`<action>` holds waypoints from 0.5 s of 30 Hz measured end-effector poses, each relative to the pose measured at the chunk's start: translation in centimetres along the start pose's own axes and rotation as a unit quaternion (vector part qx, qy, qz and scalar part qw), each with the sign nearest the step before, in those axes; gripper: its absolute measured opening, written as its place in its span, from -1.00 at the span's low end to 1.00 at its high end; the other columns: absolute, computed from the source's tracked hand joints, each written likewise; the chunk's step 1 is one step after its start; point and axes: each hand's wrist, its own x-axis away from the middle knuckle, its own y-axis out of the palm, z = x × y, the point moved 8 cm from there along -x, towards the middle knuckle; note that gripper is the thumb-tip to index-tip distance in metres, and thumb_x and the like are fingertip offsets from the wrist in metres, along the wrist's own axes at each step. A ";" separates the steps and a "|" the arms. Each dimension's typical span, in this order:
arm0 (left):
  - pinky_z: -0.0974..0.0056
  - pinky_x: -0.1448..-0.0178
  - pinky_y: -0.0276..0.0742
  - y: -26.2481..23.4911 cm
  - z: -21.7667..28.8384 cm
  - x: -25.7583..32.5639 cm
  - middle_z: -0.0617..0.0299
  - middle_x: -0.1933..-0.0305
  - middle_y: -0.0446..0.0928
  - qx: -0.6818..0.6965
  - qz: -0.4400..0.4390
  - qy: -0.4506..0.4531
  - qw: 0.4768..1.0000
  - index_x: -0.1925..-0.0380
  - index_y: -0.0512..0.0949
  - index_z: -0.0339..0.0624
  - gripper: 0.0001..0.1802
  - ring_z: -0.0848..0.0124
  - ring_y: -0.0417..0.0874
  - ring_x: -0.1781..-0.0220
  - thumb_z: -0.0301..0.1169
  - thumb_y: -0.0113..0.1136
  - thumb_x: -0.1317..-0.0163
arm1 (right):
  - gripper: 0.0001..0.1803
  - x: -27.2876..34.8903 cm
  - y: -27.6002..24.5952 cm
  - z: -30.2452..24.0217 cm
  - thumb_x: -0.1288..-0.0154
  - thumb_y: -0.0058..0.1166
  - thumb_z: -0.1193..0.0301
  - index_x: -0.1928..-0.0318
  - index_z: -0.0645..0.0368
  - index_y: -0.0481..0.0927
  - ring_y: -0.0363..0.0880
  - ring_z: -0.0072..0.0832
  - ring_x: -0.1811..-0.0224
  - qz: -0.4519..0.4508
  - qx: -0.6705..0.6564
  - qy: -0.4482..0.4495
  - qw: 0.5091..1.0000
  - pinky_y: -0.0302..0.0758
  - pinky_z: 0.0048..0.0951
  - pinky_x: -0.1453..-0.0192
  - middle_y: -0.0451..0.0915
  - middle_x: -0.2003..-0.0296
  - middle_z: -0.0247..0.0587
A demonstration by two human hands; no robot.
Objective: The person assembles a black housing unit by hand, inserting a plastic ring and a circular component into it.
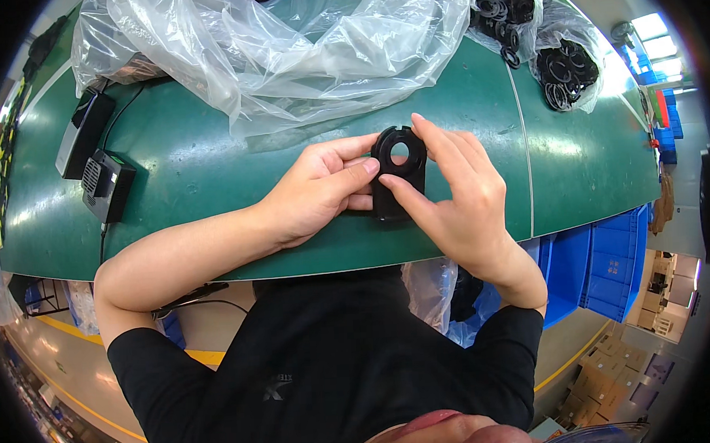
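Observation:
Between both hands, just above the near part of the green table [281,165], is a black part [390,200] with a flat body and a round ring-shaped top around a hole. My left hand [322,183] grips its left edge, the thumb lying on the front and the other fingers partly hidden behind. On the right side, my right hand [460,185] has its thumb against the front of the part and its index finger at the upper rim of the ring. The kind of part is not clear from this view.
A large clear plastic bag [285,74] spreads over the far side. Bags with black rings [566,74] lie at the far right. Two black boxes with cables, one a vented box [108,185], are on the left. Blue crates [610,262] stand beyond the table's near right edge.

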 end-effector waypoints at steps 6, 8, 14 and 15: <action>0.27 -0.09 0.51 0.1 0.1 0.0 0.15 -0.10 0.41 0.005 -0.004 0.000 1.000 -0.22 0.19 -0.27 -0.54 0.41 0.52 -0.04 -0.40 -0.11 -0.35 | -0.44 -0.1 0.1 0.5 0.15 0.31 0.49 0.06 0.43 0.46 0.48 -0.14 0.23 0.002 0.001 0.010 1.000 0.45 -0.30 0.14 0.52 0.24 0.00; 0.29 -0.07 0.52 0.1 0.1 0.1 0.15 -0.10 0.41 0.001 0.002 -0.003 1.000 -0.22 0.19 -0.27 -0.54 0.42 0.52 -0.02 -0.40 -0.11 -0.35 | -0.44 -0.2 0.1 0.4 0.15 0.31 0.49 0.06 0.42 0.46 0.48 -0.14 0.23 -0.002 0.001 0.008 1.000 0.45 -0.30 0.14 0.52 0.24 0.00; 0.36 0.00 0.54 -0.3 0.0 0.2 0.18 -0.07 0.44 -0.044 0.036 -0.012 0.998 -0.19 0.24 -0.28 -0.56 0.50 0.54 0.06 -0.40 -0.08 -0.34 | -0.46 -0.1 0.3 0.3 0.13 0.30 0.47 0.07 0.40 0.47 0.48 -0.15 0.22 0.003 0.004 -0.007 1.000 0.45 -0.29 0.14 0.51 0.23 -0.01; 0.36 0.00 0.54 -0.2 0.0 0.3 0.18 -0.07 0.44 -0.044 0.037 -0.012 0.998 -0.19 0.24 -0.28 -0.56 0.50 0.54 0.06 -0.40 -0.08 -0.34 | -0.46 0.0 0.4 0.3 0.13 0.30 0.47 0.06 0.40 0.47 0.48 -0.15 0.22 0.004 0.005 -0.009 1.000 0.45 -0.30 0.14 0.51 0.23 -0.02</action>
